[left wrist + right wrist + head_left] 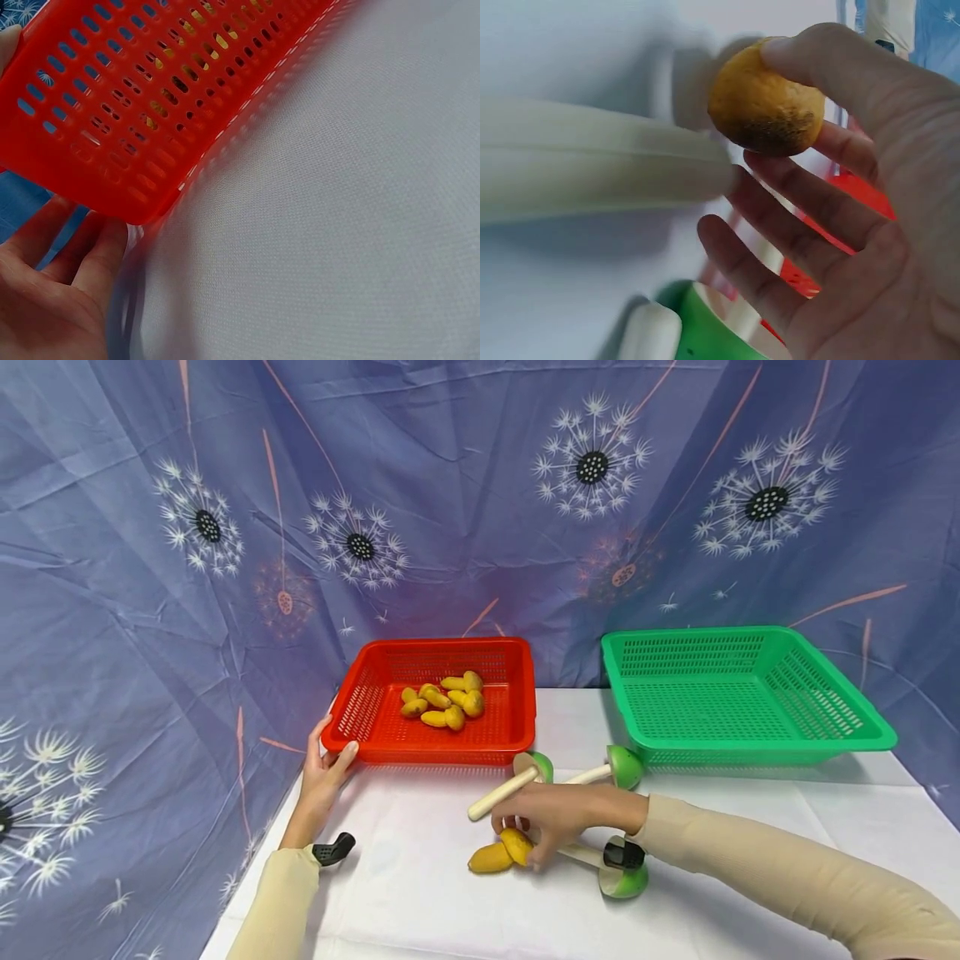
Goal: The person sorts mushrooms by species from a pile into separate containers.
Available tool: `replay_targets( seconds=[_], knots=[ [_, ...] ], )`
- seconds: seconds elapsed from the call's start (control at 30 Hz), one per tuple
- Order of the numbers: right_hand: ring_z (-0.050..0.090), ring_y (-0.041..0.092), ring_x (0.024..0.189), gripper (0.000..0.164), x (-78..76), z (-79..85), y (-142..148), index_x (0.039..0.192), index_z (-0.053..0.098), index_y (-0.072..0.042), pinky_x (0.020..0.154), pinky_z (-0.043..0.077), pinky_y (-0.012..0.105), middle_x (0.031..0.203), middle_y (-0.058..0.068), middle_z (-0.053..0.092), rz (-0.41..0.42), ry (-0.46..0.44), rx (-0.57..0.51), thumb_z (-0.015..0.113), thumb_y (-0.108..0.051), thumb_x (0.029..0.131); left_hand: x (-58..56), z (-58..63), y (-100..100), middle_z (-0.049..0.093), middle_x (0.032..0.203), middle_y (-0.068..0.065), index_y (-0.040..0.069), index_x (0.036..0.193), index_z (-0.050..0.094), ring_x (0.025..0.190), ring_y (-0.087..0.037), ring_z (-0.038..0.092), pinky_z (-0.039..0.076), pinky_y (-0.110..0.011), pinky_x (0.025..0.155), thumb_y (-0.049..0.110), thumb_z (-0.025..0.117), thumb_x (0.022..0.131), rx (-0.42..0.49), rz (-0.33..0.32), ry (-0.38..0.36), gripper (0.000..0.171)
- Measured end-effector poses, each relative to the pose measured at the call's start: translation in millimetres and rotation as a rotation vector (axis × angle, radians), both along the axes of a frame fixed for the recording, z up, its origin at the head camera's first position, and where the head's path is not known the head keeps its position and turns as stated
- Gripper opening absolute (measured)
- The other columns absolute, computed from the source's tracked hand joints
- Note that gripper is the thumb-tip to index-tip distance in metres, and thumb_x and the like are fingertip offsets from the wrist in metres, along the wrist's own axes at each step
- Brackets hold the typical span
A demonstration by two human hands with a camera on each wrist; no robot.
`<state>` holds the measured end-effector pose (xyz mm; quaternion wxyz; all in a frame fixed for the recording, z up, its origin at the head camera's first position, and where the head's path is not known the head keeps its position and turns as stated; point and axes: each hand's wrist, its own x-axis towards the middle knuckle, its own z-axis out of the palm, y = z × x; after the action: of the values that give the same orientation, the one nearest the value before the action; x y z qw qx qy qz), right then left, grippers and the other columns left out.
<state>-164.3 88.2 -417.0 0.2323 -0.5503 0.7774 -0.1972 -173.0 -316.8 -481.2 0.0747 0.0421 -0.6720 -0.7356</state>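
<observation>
Right sleeve crosses low from the right. Right hand clamped on a yellow mushroom, thumb and index pinching the cap, other fingers spread. Mushroom sits front-centre at the bench; can't tell if it's lifted. Left hand gripping near front corner of red basket, thumb on front rim, fingers on left side. Several more yellow mushrooms inside. Three green mushrooms around the right hand. Green basket back right.
</observation>
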Motion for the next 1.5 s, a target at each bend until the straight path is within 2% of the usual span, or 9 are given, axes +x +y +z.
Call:
replay_targets(
  seconds=[0.23, 0.43, 0.5, 0.67, 0.87, 1.03, 1.17, 1.3, 1.5],
  knots=[
    [0.061, 0.011, 0.092, 0.040, -3.1, 21.4, 3.1, 0.112, 0.063, -0.022, 0.081, 0.052, 0.023, 0.097, -0.014, 0.064, -0.041, 0.066, -0.032, 0.085, -0.015, 0.079, 1.0, -0.2, 2.2, 0.036, 0.154, -0.015, 0.035, 0.162, 0.020, 0.122, -0.012, 0.055, 0.049, -0.037, 0.107, 0.014, 0.065, 0.102, 0.020, -0.003, 0.003, 0.077],
    [0.063, 0.013, 0.091, 0.040, -8.7, 48.4, 4.1, 0.116, 0.063, -0.020, 0.082, 0.054, 0.026, 0.097, -0.014, 0.063, -0.034, 0.044, -0.050, 0.083, -0.017, 0.082, 2.3, -0.3, 2.5, 0.037, 0.154, -0.015, 0.036, 0.161, 0.021, 0.123, -0.013, 0.055, 0.047, -0.038, 0.109, 0.015, 0.066, 0.102, 0.013, -0.006, -0.003, 0.077],
    [0.065, 0.015, 0.090, 0.041, -11.5, 57.9, 4.6, 0.118, 0.063, -0.017, 0.079, 0.057, 0.027, 0.096, -0.012, 0.064, -0.024, 0.021, -0.074, 0.082, -0.013, 0.082, 2.6, 0.1, 2.4, 0.038, 0.152, -0.017, 0.036, 0.161, 0.022, 0.125, -0.016, 0.055, 0.047, -0.039, 0.108, 0.016, 0.066, 0.102, 0.011, -0.002, 0.004, 0.077],
    [0.066, 0.015, 0.089, 0.040, -20.1, 78.5, 5.2, 0.119, 0.063, -0.021, 0.079, 0.058, 0.028, 0.098, -0.013, 0.065, -0.043, 0.006, -0.092, 0.078, -0.011, 0.084, 2.8, -2.0, 1.8, 0.038, 0.152, -0.018, 0.036, 0.160, 0.022, 0.132, -0.027, 0.051, 0.048, -0.039, 0.108, 0.017, 0.068, 0.101, -0.002, 0.005, 0.003, 0.077],
    [0.065, 0.016, 0.088, 0.040, -32.7, 103.8, 6.5, 0.122, 0.063, -0.020, 0.078, 0.058, 0.034, 0.112, -0.013, 0.065, -0.061, 0.076, -0.109, 0.078, -0.017, 0.085, 2.0, -3.4, 0.6, 0.038, 0.153, -0.017, 0.039, 0.160, 0.022, 0.133, -0.029, 0.049, 0.048, -0.037, 0.107, 0.019, 0.068, 0.101, -0.008, 0.001, -0.009, 0.077],
    [0.063, 0.018, 0.091, 0.043, -44.7, 122.4, 5.7, 0.127, 0.062, -0.019, 0.072, 0.057, 0.029, 0.123, -0.006, 0.066, -0.080, 0.110, -0.159, 0.079, -0.022, 0.087, 1.4, -1.1, 0.3, 0.037, 0.155, -0.015, 0.039, 0.160, 0.021, 0.134, -0.028, 0.049, 0.047, -0.039, 0.109, 0.018, 0.067, 0.102, -0.001, -0.005, -0.009, 0.077],
    [0.065, 0.021, 0.087, 0.045, -56.4, 132.4, 3.3, 0.129, 0.062, -0.016, 0.071, 0.058, 0.032, 0.124, -0.003, 0.066, -0.111, 0.098, -0.196, 0.080, -0.022, 0.088, 1.7, 0.3, 1.2, 0.037, 0.155, -0.014, 0.038, 0.161, 0.021, 0.131, -0.023, 0.051, 0.046, -0.041, 0.110, 0.016, 0.066, 0.102, 0.003, -0.003, -0.007, 0.077],
    [0.068, 0.017, 0.084, 0.046, -67.4, 139.9, 0.5, 0.129, 0.061, -0.013, 0.074, 0.059, 0.033, 0.122, -0.003, 0.065, -0.146, 0.101, -0.213, 0.080, -0.022, 0.088, 1.9, 1.0, 2.4, 0.036, 0.154, -0.015, 0.037, 0.161, 0.022, 0.124, -0.016, 0.055, 0.047, -0.041, 0.109, 0.015, 0.066, 0.102, 0.002, -0.001, -0.001, 0.076],
    [0.068, 0.014, 0.082, 0.047, -85.3, 143.3, -7.1, 0.131, 0.061, -0.016, 0.077, 0.058, 0.034, 0.124, 0.001, 0.066, -0.208, 0.129, -0.223, 0.080, -0.025, 0.088, 2.2, 0.7, 2.2, 0.036, 0.154, -0.016, 0.037, 0.161, 0.021, 0.122, -0.015, 0.056, 0.048, -0.040, 0.108, 0.015, 0.066, 0.102, 0.006, -0.004, -0.003, 0.077]
  ],
)
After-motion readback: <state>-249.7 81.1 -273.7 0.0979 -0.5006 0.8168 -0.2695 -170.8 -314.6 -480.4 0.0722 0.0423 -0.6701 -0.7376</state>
